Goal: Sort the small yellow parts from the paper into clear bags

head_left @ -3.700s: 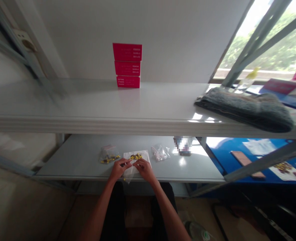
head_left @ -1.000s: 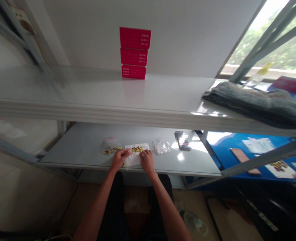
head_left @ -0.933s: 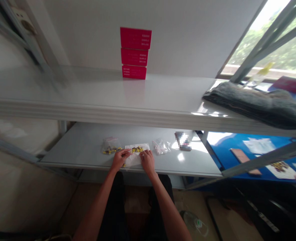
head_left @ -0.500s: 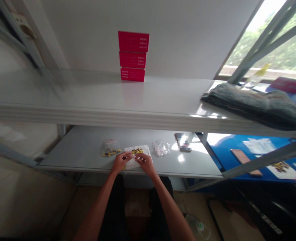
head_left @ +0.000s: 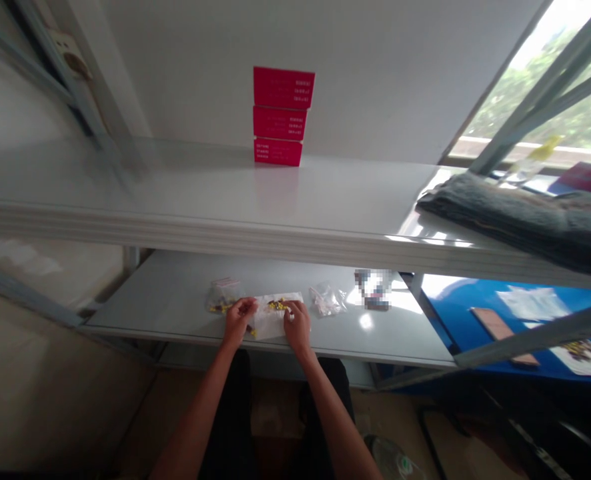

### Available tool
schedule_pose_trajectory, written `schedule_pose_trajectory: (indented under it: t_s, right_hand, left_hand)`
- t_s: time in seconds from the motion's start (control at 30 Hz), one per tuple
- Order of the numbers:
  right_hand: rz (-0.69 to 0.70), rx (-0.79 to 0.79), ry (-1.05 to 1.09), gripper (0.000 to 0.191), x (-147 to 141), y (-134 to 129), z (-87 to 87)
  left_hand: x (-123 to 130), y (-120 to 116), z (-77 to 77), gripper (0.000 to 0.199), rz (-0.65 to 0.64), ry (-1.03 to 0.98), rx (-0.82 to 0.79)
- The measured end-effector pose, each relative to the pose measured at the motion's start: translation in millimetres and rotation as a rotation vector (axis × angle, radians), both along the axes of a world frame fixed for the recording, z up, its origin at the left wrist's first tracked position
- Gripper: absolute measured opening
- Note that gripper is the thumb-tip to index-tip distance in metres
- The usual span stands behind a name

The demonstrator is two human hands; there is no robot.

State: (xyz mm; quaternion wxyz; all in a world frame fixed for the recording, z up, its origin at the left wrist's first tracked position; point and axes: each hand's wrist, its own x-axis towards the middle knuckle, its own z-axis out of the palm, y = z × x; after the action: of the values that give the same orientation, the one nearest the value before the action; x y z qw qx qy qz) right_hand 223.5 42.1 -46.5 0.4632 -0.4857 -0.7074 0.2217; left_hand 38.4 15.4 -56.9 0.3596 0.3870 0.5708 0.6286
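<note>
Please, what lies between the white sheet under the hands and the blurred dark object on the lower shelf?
A small clear plastic bag lies there, in the head view.

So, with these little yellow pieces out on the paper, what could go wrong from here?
The small yellow pieces lie loose on the white sheet, so a slip of the left hand or right hand could scatter them. A few sit near the front edge of the white shelf and might roll off. The clear plastic bag beside them also holds yellow pieces, so the two lots could get mixed.
</note>
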Motion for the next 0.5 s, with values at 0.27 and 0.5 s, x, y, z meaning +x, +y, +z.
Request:
schedule_pose_trajectory:
  t_s: [0.27,0.5]
  right_hand:
    - [-0.073,0.046,-0.26,0.023,-4.6,6.1,-13.5]
    - [-0.061,0.033,-0.175,0.019,-4.4,4.9,-8.5]
  left_hand:
    - [0.6,-1.6,1.6,0.041,-0.087,-0.019,-0.031]
    - [2.2,-2.3,5.1,0.036,-0.105,0.079,-0.057]
